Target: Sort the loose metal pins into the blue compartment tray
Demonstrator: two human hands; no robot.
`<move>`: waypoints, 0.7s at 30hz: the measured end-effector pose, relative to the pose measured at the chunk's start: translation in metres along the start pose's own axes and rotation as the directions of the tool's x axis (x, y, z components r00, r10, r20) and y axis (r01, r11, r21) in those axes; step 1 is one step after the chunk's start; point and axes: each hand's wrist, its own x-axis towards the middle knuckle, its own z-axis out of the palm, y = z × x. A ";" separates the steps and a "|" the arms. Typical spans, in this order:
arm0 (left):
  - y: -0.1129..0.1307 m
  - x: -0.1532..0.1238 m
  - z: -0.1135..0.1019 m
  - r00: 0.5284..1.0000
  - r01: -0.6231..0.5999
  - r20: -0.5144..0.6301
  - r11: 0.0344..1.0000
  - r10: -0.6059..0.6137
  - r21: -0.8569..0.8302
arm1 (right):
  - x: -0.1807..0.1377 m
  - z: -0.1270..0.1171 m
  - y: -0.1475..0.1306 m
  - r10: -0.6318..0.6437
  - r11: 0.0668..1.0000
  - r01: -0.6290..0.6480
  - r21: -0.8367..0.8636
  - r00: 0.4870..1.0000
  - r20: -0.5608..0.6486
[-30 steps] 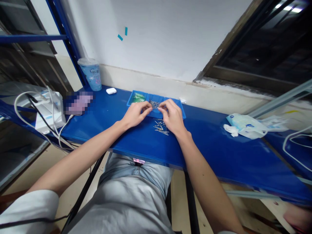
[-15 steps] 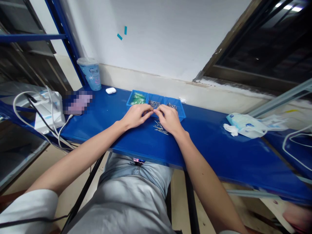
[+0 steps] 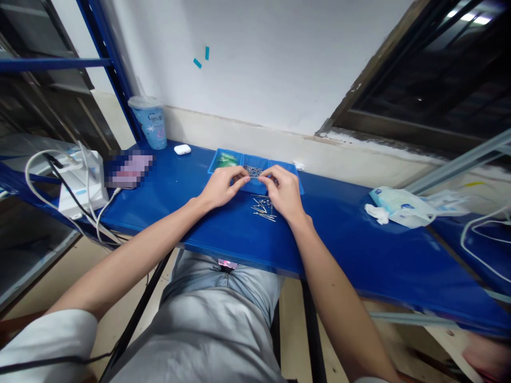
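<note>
My left hand point(image 3: 222, 186) and my right hand point(image 3: 281, 190) meet over the near edge of a blue divided tray point(image 3: 240, 159) on a blue table point(image 3: 351, 234). Both hands pinch with finger and thumb; what they hold is too small to make out. The tray holds green pieces point(image 3: 227, 159) in its left cell and small metal parts point(image 3: 253, 171) in the middle one. A loose pile of thin metal pins point(image 3: 263, 207) lies on the table just below my right hand.
A blue lidded cup point(image 3: 152, 121) and a white earbud case point(image 3: 182, 149) stand at the back left. A white device with cables point(image 3: 77, 183) sits at the left edge. A tissue pack point(image 3: 399, 206) lies to the right, white cables point(image 3: 479, 239) beyond it.
Both hands dropped toward the pin pile half a second ago and have come back up to the tray's near edge, still pinched together.
</note>
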 end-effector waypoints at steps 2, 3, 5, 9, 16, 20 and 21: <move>0.000 0.001 0.000 1.000 0.011 -0.010 1.000 -0.012 -0.024 | 0.001 -0.004 0.001 -0.014 1.000 0.014 0.007 1.000 -0.027; 0.000 0.001 -0.001 1.000 0.018 -0.020 0.999 -0.019 -0.029 | 0.001 -0.006 0.002 -0.019 1.000 0.019 0.001 0.998 -0.054; -0.001 0.000 -0.003 0.999 0.038 -0.039 0.999 -0.039 -0.024 | 0.001 -0.012 0.004 -0.020 0.999 0.014 -0.043 0.989 -0.147; -0.006 -0.002 -0.005 0.997 0.054 0.052 0.998 -0.056 0.041 | -0.001 -0.024 0.006 -0.028 0.978 -0.064 -0.201 0.906 -0.421; -0.005 -0.005 0.005 0.922 -0.078 0.388 0.981 0.002 0.180 | -0.001 -0.026 0.015 -0.037 0.946 -0.150 -0.287 0.831 -0.555; -0.002 -0.007 0.012 0.901 -0.074 0.429 0.951 -0.066 0.301 | 0.000 -0.022 0.018 0.024 0.958 -0.163 -0.234 0.864 -0.504; -0.001 -0.007 0.014 0.895 -0.080 0.440 0.943 -0.075 0.322 | 0.000 -0.021 0.017 0.036 0.965 -0.153 -0.213 0.880 -0.474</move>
